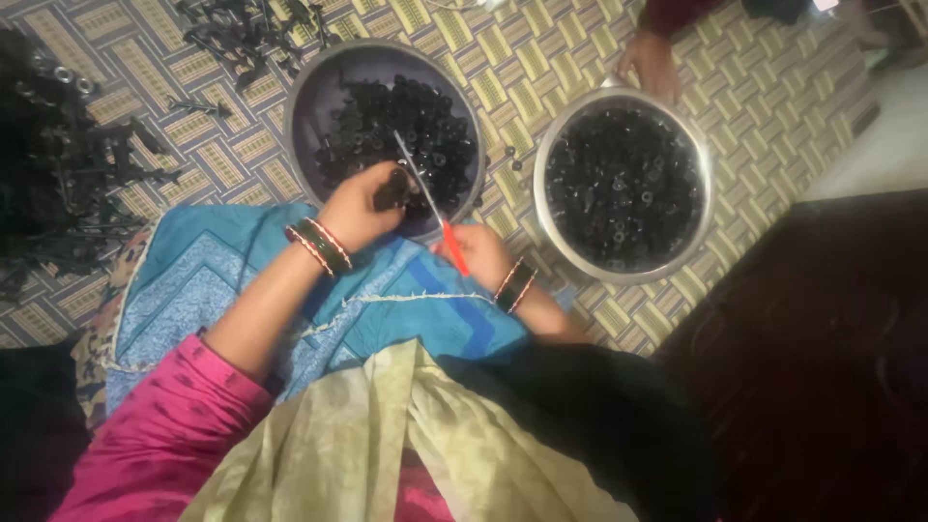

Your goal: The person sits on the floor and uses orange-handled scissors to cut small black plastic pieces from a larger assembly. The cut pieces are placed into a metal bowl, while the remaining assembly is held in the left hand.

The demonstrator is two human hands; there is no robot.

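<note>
Here, by the left bowl as landmark:

Landmark: left bowl (307, 106), round metal, on the patterned mat (541, 58), heaped with small black parts.
Left hand (360, 208): at the near rim of the left bowl, fingers curled shut around a small black part (391, 188).
Black part: in the left hand's grip, just over the near rim of the left bowl; too dark and blurred to tell its shape.
Right hand (480, 253): near side of the left bowl, right of the left hand, closed around the red handle of a screwdriver (430, 203).
Screwdriver axis: slanting from the red handle at the right hand up and leftward over the left bowl, metal shaft passing just beside the held part.
Direction from grip: held part up and left of the right hand, along the shaft; tip beyond it, above the heap.
Nearer hand: left hand on the part itself; right hand apart from it, joined only through the tool.
Bowls: two; second bowl (625, 184) right of the left bowl, also full of black parts.
Bangles: one band on each wrist, two in all.
Other hand (650, 60): another person's, beyond the second bowl, resting at its far rim.
Loose parts (77, 174): dark scatter on the mat left of and beyond the left bowl; too many to count.
Lap cloth (213, 275): blue, near side of the left bowl, under both forearms.
</note>
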